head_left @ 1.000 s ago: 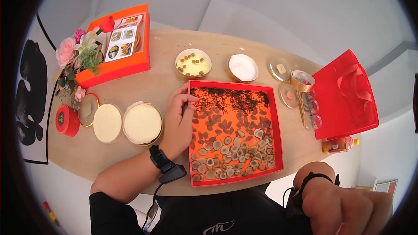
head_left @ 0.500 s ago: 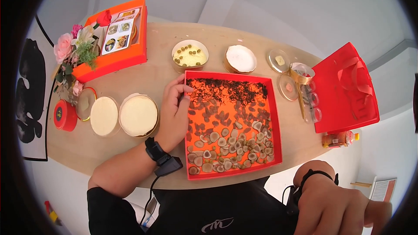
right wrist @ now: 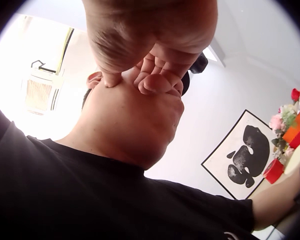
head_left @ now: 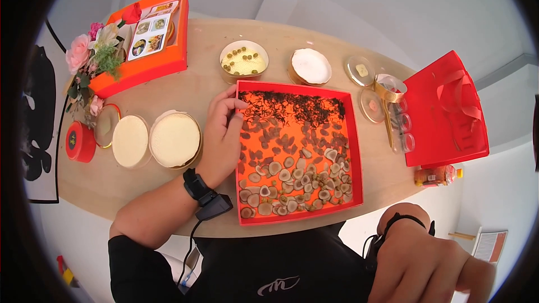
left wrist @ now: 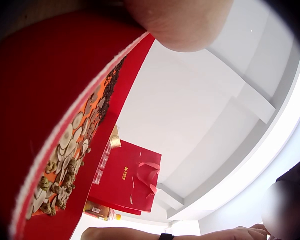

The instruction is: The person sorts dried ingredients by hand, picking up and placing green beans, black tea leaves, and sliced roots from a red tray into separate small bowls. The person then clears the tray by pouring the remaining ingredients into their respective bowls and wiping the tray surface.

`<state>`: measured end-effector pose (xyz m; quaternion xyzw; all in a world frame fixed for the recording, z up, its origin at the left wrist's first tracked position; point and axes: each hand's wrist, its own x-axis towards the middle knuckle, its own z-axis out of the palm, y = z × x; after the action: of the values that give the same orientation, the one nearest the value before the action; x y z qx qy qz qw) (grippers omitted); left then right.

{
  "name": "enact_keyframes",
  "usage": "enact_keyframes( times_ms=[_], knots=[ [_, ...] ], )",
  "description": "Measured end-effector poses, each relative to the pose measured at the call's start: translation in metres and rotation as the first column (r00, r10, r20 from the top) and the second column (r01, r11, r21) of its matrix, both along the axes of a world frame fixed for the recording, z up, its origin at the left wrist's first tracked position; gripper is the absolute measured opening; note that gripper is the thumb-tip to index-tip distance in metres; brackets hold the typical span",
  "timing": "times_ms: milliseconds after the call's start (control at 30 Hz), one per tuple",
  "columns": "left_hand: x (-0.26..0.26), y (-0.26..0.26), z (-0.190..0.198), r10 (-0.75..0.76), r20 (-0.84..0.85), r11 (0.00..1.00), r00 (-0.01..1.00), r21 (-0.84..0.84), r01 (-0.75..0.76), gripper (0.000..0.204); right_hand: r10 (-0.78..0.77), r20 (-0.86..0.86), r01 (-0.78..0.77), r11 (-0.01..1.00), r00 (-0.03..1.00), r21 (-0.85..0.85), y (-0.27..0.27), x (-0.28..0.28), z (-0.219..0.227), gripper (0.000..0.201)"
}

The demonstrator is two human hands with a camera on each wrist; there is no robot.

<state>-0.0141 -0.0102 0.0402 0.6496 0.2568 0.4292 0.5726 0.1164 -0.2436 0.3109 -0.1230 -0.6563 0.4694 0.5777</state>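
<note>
A shallow red box (head_left: pixel 357 151) with an orange floor holds dark shreds at its far end, brown flakes mid-way and round pale slices at the near end. My left hand (head_left: pixel 222 134) grips its left wall, fingertips over the rim. In the left wrist view, part of that hand (left wrist: pixel 182 25) lies against the top of the box wall (left wrist: pixel 55 135). Away from the table at the lower right, my right hand (head_left: pixel 429 269) is raised. The right wrist view shows this hand (right wrist: pixel 152 45) by the neck and chin, fingers loosely bent, holding nothing.
Two pale round tubs (head_left: pixel 175 139) and a red round tin (head_left: pixel 80 142) stand left. Behind are a tub with green beads (head_left: pixel 244 64), a white-filled tub (head_left: pixel 310 67) and an orange box (head_left: pixel 140 78) with flowers. A red bag (head_left: pixel 443 118) and bottle (head_left: pixel 435 175) are right.
The table and everything on it sit higher in the head view. My left hand keeps its grip on the box wall. My right hand has shifted a little down and left in view.
</note>
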Motion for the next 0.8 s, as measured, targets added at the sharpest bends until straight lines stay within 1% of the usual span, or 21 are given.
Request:
enact_keyframes(
  times_ms=[67,200,233,267,300,333,367,400,467,500,567,600,667,700,733,767,800],
  knots=[
    [0.0,0.002,-0.002,-0.025,0.044,0.999,0.999,-0.039,0.027,0.023,-0.049,-0.061,0.054,0.995,0.997,0.085,0.005,-0.006,-0.003,0.027],
    [-0.002,0.002,0.0,-0.023,0.0,0.999,1.0,-0.023,0.023,0.023,-0.064,-0.039,0.066,0.997,0.997,0.045,0.0,-0.001,-0.009,0.029],
    [-0.002,0.002,0.0,-0.018,-0.011,1.0,1.0,-0.01,0.018,0.024,0.026,-0.085,-0.022,0.999,0.996,0.042,0.0,0.009,-0.012,0.014],
    [-0.001,0.001,0.0,-0.015,-0.021,1.0,1.0,0.0,0.015,0.024,0.113,-0.132,-0.109,0.993,0.985,0.041,0.004,0.012,-0.012,0.02],
    [-0.001,0.001,-0.001,-0.013,-0.021,1.0,1.0,-0.003,0.013,0.024,0.114,-0.132,-0.11,0.993,0.985,0.039,0.003,0.007,-0.01,0.02],
    [-0.001,0.001,-0.001,-0.012,0.0,1.0,1.0,-0.009,0.012,0.023,0.027,-0.084,-0.025,0.999,0.996,0.031,0.002,-0.001,-0.007,0.015],
    [0.0,0.001,-0.001,-0.011,0.021,1.0,1.0,-0.014,0.012,0.022,-0.06,-0.035,0.061,0.998,0.998,0.029,0.002,-0.007,-0.005,0.03],
    [0.0,0.001,-0.001,-0.011,0.021,1.0,1.0,-0.016,0.011,0.022,-0.06,-0.035,0.061,0.998,0.998,0.026,0.002,-0.004,-0.006,0.03],
    [0.0,0.001,-0.001,0.011,-0.015,1.0,1.0,0.013,-0.011,0.022,0.013,0.045,-0.015,0.999,0.999,0.051,0.003,0.003,-0.008,0.035],
    [-0.001,0.002,0.0,0.015,-0.018,1.0,1.0,0.013,-0.014,0.022,0.016,0.043,-0.018,0.999,0.999,0.05,0.004,0.002,-0.009,0.035],
    [-0.001,0.0,0.001,0.002,0.004,1.0,1.0,-0.004,-0.002,0.021,-0.022,-0.027,0.024,0.998,0.999,0.066,0.006,-0.003,-0.01,0.037],
    [0.0,0.001,0.0,0.003,0.006,1.0,1.0,-0.006,-0.003,0.021,-0.022,-0.024,0.023,0.998,0.999,0.064,0.005,0.001,-0.01,0.037],
    [0.0,0.001,-0.002,-0.001,0.017,1.0,1.0,0.004,0.001,0.021,0.069,0.15,-0.079,0.995,0.986,0.066,0.006,0.015,-0.012,0.038],
    [0.0,0.001,-0.002,0.002,0.021,1.0,1.0,0.001,-0.002,0.021,0.073,0.154,-0.083,0.995,0.985,0.062,0.009,0.02,-0.014,0.038],
    [0.001,0.001,-0.002,0.004,0.017,1.0,1.0,0.005,-0.004,0.021,-0.006,0.349,-0.003,1.0,0.937,0.025,0.014,0.025,-0.017,0.033],
    [0.0,0.0,-0.001,0.007,0.012,1.0,1.0,0.008,-0.007,0.021,-0.071,0.531,0.081,0.997,0.845,0.005,0.02,0.03,-0.021,0.029],
    [0.0,0.0,0.001,0.013,0.013,1.0,1.0,0.003,-0.013,0.021,-0.122,0.69,0.166,0.986,0.714,0.002,0.024,0.034,-0.026,0.027]
  ],
)
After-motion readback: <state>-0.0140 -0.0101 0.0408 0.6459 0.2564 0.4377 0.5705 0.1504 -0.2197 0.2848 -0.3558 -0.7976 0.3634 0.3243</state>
